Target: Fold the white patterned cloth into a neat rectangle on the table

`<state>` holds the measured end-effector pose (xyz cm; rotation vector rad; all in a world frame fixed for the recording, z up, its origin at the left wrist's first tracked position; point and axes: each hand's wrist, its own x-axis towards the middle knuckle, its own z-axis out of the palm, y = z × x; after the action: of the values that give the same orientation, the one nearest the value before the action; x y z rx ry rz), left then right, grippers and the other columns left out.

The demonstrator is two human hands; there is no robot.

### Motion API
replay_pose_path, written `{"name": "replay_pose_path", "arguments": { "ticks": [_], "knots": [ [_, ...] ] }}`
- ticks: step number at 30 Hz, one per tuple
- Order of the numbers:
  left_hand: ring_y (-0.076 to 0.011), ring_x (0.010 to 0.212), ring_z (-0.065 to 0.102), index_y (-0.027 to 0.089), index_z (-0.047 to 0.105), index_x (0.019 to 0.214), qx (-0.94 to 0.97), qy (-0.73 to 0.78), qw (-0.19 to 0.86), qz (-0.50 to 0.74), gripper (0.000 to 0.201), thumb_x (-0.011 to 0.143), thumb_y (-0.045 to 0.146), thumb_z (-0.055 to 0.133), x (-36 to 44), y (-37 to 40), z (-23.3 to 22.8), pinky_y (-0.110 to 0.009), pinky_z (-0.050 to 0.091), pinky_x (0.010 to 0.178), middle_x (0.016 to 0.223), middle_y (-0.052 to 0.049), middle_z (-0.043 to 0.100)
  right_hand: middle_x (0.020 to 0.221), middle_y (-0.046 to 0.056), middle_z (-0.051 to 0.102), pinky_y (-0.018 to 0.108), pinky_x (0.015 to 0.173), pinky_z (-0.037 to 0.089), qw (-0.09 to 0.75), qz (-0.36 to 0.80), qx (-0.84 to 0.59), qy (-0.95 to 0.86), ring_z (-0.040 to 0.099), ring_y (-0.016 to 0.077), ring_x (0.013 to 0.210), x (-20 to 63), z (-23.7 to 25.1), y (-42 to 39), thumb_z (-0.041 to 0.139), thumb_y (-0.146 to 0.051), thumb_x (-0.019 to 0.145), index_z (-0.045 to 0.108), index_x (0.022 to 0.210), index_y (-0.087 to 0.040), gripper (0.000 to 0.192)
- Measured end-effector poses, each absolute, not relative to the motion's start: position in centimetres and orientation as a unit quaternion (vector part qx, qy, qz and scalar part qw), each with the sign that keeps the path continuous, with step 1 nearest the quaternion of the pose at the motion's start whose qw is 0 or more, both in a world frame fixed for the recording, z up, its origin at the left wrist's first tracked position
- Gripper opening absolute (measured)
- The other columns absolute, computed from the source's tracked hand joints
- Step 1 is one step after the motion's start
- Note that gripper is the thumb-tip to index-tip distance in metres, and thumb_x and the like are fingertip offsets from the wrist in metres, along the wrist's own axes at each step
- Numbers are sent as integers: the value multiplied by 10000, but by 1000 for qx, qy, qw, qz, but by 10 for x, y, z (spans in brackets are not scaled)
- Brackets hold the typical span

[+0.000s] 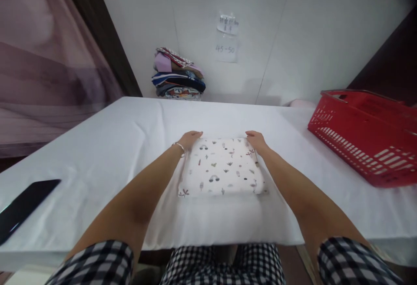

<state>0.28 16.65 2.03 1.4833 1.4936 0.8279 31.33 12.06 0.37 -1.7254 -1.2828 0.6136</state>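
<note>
Far left: pinkish curtain, blurred, cut by the frame edge. Dark post beside it, top out of view.

Phone lies flat on the table near its left edge, screen dark, lower end cut off by the frame. Well apart from the hands.

Stack of clothes sits at the table's far edge against the wall; mixed colours, single items hard to make out. Two paper notes are taped to the wall just right of the stack. Lower one reads "45-50", upper one illegible.

Left hand lies palm down on the far left corner of the cloth, fingers flat and spread over the edge, not clenched. Fingertips curl past the edge, so can't tell if they pinch the fabric. Bracelet on that wrist.

Cloth: folded into a thick square pad, white with small scattered prints (rainbows, plants, cacti). Lies flat at table centre, close to the near edge, directly in front of the person, between both forearms. Nothing on top of it except the hands at the far corners.

Right hand rests on the far right corner, same pose: flat, pressing on top, fingers relaxed. Thumb side hidden, grip unclear.

Red basket stands on the table's right side, well apart from the cloth, right part cut by the frame; inside not visible. Something pale pink is behind it at the wall, mostly hidden.

Bottom edge: checked sleeves and clothing, partly out of frame.
</note>
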Motion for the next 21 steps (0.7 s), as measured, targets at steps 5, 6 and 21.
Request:
{"name": "replay_pose_path", "arguments": {
  "ticks": [5,6,21],
  "knots": [
    [-196,820,622,212,703,904,639,571,422,295,435,542,451,734,-6,161,14,-284,476,740,888,-35,695,911,63,695,354,825,480,411,226,-687,-555,627,192,864,318,-17,117,482,-157,695,689,920,-162,306],
    [-188,778,620,205,707,863,632,580,417,301,386,568,455,711,-6,159,12,-276,477,711,826,-24,693,933,56,693,357,848,471,402,203,-682,-576,621,194,894,318,-20,116,476,-167,714,692,913,-176,294],
    [-173,1037,555,202,659,998,660,515,322,443,360,706,413,640,-3,148,-13,-313,407,952,1125,-50,609,1114,80,632,373,909,409,234,66,-584,-774,542,234,1061,280,11,115,504,-275,840,643,1020,-197,240]
  ]
}}
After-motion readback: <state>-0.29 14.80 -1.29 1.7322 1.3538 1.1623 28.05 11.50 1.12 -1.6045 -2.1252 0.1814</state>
